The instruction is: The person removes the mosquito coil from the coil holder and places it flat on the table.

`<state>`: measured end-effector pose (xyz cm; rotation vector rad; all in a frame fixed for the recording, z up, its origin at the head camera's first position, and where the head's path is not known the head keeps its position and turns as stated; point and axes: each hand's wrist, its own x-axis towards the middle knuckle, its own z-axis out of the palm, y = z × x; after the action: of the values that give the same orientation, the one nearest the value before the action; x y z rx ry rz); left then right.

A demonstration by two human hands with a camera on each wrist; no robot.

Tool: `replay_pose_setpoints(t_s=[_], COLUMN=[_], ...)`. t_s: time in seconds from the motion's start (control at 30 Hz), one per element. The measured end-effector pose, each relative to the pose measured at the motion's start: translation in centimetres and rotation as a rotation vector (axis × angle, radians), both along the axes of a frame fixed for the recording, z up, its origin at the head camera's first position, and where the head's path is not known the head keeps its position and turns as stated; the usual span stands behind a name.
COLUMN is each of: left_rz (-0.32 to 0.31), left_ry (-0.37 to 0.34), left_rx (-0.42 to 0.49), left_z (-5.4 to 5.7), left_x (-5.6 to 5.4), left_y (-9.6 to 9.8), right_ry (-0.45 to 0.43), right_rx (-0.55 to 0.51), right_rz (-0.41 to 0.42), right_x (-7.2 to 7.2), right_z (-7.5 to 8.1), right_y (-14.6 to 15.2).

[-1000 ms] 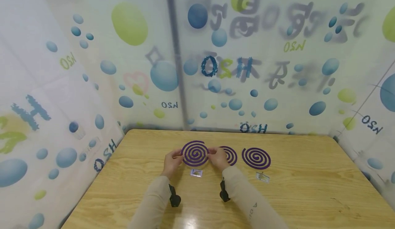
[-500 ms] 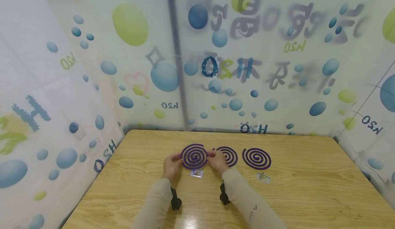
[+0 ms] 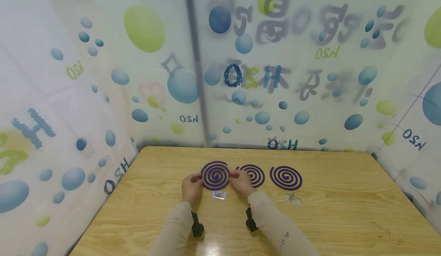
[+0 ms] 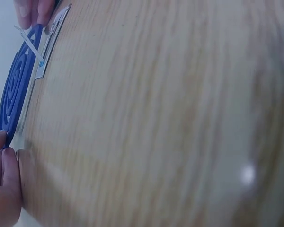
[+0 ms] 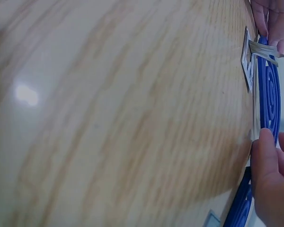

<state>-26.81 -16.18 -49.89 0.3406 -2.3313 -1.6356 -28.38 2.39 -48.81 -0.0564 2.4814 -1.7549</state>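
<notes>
A dark spiral mosquito coil (image 3: 216,176) is held between both hands near the middle of the table; it looks purple in the head view and blue in the wrist views. My left hand (image 3: 191,189) pinches its left edge between thumb and fingers. At the opposite edge, my right hand (image 3: 242,183) pinches it the same way. Just in front lies a small metal coil stand (image 3: 219,195), whose raised prong (image 5: 264,48) stands close against the coil in the right wrist view. Whether the prong touches the coil, I cannot tell.
To the right lie a second coil (image 3: 254,176), partly behind my right hand, and a third coil (image 3: 286,178). Another metal stand (image 3: 293,199) sits in front of the third. The wooden table (image 3: 344,210) meets a patterned wall curtain (image 3: 303,95) at the back.
The held coil has come down and slightly toward me, close to the stand, with both hands moving along. Since half a second ago it has shifted only slightly left. The other coils stay put.
</notes>
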Motion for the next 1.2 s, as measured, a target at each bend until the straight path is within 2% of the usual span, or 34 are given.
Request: replay_pose_setpoints(t_s=[0.77,1.0,1.2], left_rz=[0.025,0.026,0.006], left_ry=[-0.032,-0.017,-0.002], left_rx=[0.061,0.073,0.154], left_z=[0.3,0.3,0.3], left_x=[0.3,0.4,0.3], left_y=[0.4,0.4,0.3], right_ry=[0.071,0.055,0.045], right_rx=[0.067,0.068,0.071], right_rz=[0.019,0.022,0.06], right_x=[0.7,0.8,1.1], right_z=[0.4,0.4,0.8], right_y=[0.3,0.4,0.7])
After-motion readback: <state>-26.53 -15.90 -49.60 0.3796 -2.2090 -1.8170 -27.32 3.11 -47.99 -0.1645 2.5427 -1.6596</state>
